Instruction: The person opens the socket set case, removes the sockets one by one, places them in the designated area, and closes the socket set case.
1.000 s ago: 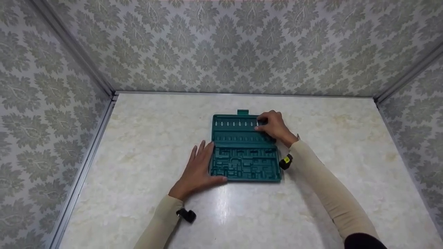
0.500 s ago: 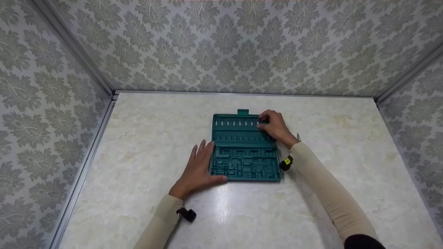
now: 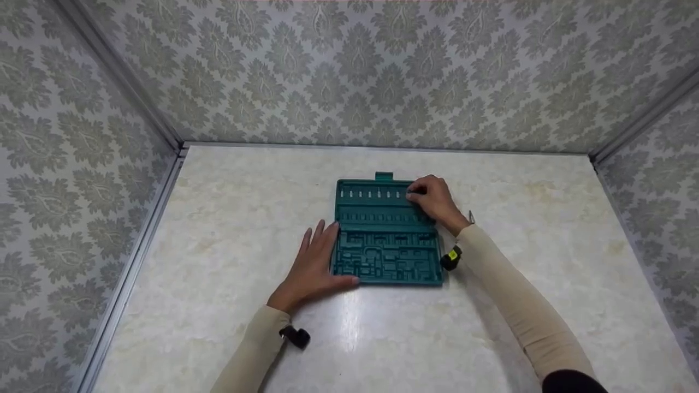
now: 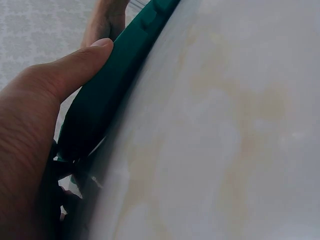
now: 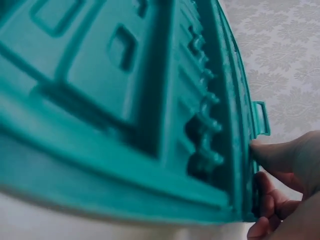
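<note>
A green plastic tool case [image 3: 385,230] lies unfolded on the table, its recesses facing up. Several small silver bits [image 3: 379,194] stand in a row in its far half. My right hand [image 3: 434,197] is at the right end of this row, thumb and curled forefinger pinching a small bit that the fingers hide. The right wrist view shows that thumb and fingers [image 5: 285,185] at the case's far corner. My left hand [image 3: 311,267] rests with spread fingers along the case's left side, its thumb [image 4: 82,65] over the near edge.
The case's latch [image 3: 384,176] sticks out from its far edge. A pale marbled table [image 3: 229,218] spreads around it, bounded at the back and sides by patterned walls [image 3: 357,76]. Dark wrist cameras [image 3: 295,337] sit on both sleeves.
My right thumb and fingertips have shifted slightly right and closer in at the row's end, and the bit seen between them earlier is now hidden. My left hand stays in place.
</note>
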A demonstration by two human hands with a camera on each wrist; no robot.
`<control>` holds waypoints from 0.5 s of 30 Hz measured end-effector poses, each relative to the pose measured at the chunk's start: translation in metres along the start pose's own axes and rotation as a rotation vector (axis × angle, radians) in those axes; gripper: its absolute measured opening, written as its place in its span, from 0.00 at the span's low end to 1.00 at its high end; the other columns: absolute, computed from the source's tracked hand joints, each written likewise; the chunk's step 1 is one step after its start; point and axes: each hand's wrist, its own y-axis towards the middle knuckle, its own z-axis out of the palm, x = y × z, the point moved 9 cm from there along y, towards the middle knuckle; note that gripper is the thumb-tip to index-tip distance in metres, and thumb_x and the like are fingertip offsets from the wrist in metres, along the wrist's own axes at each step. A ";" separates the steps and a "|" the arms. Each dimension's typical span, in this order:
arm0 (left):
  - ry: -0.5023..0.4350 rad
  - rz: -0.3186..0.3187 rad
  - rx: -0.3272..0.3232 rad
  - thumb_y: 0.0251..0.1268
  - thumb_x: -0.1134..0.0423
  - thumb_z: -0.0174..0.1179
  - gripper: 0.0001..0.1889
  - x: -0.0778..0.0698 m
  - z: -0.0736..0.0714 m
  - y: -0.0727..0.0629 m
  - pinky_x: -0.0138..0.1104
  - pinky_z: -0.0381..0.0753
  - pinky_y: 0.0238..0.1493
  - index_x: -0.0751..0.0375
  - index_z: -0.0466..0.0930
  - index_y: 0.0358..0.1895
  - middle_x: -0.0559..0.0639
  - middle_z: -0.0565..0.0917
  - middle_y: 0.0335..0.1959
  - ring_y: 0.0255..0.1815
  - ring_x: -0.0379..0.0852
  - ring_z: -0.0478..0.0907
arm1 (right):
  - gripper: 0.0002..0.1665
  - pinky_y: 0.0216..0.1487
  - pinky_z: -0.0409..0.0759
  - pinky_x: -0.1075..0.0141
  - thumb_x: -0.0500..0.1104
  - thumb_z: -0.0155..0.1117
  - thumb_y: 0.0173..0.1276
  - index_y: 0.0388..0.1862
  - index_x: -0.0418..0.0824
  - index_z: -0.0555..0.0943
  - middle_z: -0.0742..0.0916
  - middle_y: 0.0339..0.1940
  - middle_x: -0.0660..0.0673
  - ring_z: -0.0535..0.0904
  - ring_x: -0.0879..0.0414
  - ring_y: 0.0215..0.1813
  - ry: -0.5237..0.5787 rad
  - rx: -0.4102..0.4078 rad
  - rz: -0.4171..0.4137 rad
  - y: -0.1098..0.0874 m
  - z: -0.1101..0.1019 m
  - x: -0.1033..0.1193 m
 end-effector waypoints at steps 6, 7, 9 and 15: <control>0.010 -0.014 0.000 0.54 0.19 0.70 0.73 0.000 0.000 0.000 0.45 0.26 0.90 0.52 0.38 0.93 0.48 0.45 0.94 0.94 0.49 0.31 | 0.08 0.58 0.82 0.52 0.36 0.69 0.81 0.52 0.33 0.89 0.88 0.53 0.36 0.83 0.45 0.54 0.083 -0.002 0.045 -0.002 -0.004 -0.005; 0.014 -0.018 -0.001 0.54 0.19 0.70 0.73 0.000 0.000 0.000 0.45 0.25 0.90 0.51 0.39 0.93 0.47 0.46 0.94 0.94 0.49 0.31 | 0.09 0.57 0.82 0.54 0.37 0.69 0.82 0.53 0.33 0.89 0.88 0.53 0.36 0.83 0.46 0.54 0.100 -0.003 0.055 -0.002 -0.006 -0.005; 0.019 -0.022 -0.003 0.54 0.20 0.70 0.73 0.000 -0.001 0.001 0.45 0.25 0.90 0.51 0.39 0.93 0.47 0.47 0.93 0.94 0.48 0.32 | 0.09 0.55 0.82 0.58 0.38 0.69 0.82 0.54 0.33 0.89 0.89 0.53 0.37 0.83 0.48 0.53 0.133 -0.012 0.066 -0.003 -0.010 -0.006; 0.020 -0.025 -0.002 0.53 0.19 0.70 0.73 0.001 0.000 0.001 0.44 0.25 0.90 0.50 0.39 0.93 0.47 0.46 0.94 0.94 0.48 0.31 | 0.13 0.54 0.81 0.64 0.39 0.69 0.82 0.55 0.31 0.88 0.89 0.54 0.36 0.82 0.51 0.52 0.181 -0.081 0.073 -0.015 -0.036 -0.009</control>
